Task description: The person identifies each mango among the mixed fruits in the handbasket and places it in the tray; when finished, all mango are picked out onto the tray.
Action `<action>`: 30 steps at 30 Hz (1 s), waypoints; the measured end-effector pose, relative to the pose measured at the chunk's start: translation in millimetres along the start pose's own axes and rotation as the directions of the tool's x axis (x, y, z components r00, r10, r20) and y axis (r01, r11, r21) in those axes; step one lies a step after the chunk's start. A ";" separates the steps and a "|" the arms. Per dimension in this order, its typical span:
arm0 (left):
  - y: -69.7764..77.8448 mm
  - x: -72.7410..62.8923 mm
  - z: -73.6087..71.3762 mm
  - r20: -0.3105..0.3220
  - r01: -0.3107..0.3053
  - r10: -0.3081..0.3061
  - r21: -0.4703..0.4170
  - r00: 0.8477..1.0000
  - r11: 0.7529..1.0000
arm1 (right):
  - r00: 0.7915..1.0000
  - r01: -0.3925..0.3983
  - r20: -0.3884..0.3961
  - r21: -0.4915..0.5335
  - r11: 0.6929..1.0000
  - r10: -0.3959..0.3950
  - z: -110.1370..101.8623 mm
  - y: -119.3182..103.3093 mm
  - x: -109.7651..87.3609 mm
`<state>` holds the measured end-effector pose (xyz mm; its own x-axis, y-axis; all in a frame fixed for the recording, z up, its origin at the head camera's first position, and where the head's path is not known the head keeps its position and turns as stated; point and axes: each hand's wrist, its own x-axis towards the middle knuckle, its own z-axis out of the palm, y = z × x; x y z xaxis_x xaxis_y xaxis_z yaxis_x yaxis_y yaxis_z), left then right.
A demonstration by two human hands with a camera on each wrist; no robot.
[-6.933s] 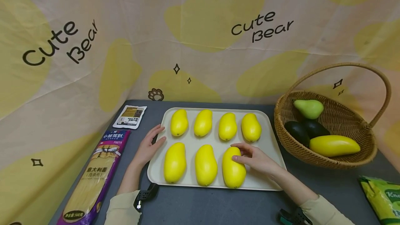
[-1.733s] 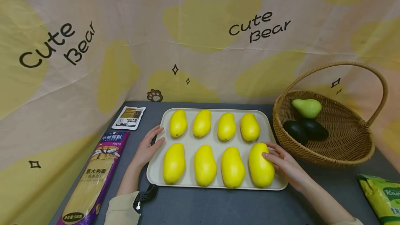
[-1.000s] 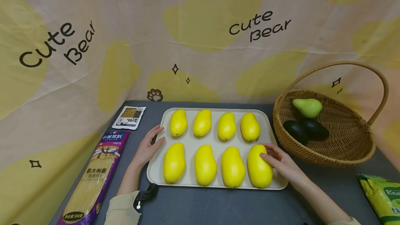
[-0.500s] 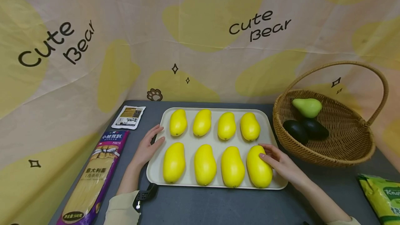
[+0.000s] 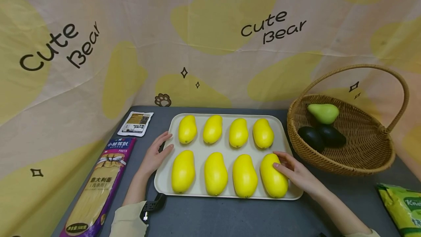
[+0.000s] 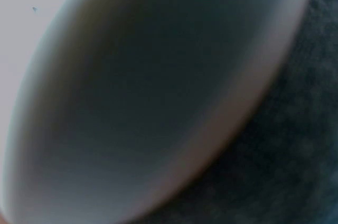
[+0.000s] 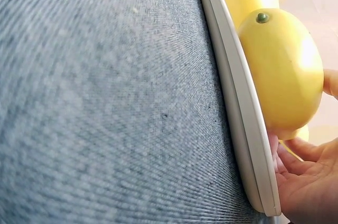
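In the head view, yellow mangoes lie in two rows on a cream tray [image 5: 225, 148]. My right hand [image 5: 296, 173] holds the front-right mango [image 5: 273, 176], thumb on its upper side and fingers round its right side. The right wrist view shows that mango [image 7: 285, 71] close up inside the tray rim [image 7: 237, 92], with part of my hand [image 7: 311, 182] beside and under it. My left hand [image 5: 155, 156] rests at the tray's left edge, its fingers loosely extended. The left wrist view is filled by a blurred pale and dark shape, so the left fingers do not show there.
A wicker basket [image 5: 342, 164] at the right holds a green pear [image 5: 323, 113] and two dark avocados [image 5: 332, 136]. A pasta packet [image 5: 98, 189] and a white sachet [image 5: 135, 123] lie left of the tray. A green-yellow bag [image 5: 402, 207] is at the front right.
A yellow mango has gone from the basket to the tray's front-right spot, with my right hand on it. Over the last second it shifted slightly left and down. My left hand stayed put.
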<state>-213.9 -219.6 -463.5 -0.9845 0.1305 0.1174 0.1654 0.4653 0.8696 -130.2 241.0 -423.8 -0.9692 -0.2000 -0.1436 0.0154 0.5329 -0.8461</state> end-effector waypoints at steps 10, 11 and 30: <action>0.0 0.0 -0.7 0.001 0.006 -0.006 0.000 1.000 1.000 | 1.000 0.013 0.014 -0.004 1.000 -0.013 -0.3 -0.4 -1.3; -0.2 0.0 -0.7 0.002 0.004 -0.004 -0.002 1.000 1.000 | 1.000 0.008 0.018 -0.003 1.000 -0.008 -0.4 -0.6 -1.3; 0.7 -0.8 -0.3 0.007 0.005 -0.005 -0.015 1.000 1.000 | 0.998 -0.052 0.035 -0.003 0.999 0.052 -2.0 -0.3 -0.9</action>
<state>-213.0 -219.7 -462.9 -0.9849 0.1344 0.1093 0.1592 0.4527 0.8774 -129.8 242.7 -422.4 -0.9579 -0.2007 -0.2052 0.0648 0.5452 -0.8358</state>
